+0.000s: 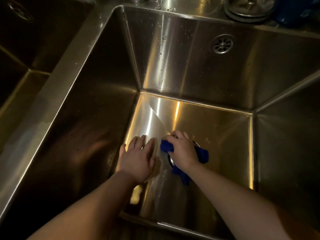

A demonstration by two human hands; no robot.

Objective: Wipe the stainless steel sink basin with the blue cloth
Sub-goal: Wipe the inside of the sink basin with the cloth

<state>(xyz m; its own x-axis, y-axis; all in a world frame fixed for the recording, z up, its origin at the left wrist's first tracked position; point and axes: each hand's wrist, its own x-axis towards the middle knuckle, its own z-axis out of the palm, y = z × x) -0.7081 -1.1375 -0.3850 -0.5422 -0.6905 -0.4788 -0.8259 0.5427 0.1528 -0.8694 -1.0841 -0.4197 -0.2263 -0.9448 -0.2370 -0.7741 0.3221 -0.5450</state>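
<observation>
The right hand (pixel 183 149) grips the bunched blue cloth (pixel 201 154) on the sink (pixel 216 129) floor, over the drain (mostly hidden). The left hand (pixel 138 158) lies flat just beside it, fingers straight; unwiped floor stretches ahead and rightward.

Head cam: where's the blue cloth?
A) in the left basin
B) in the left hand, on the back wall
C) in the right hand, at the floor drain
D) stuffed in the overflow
C: the right hand grips the bunched blue cloth over the drain in the basin floor; the left hand lies flat, empty.
</observation>
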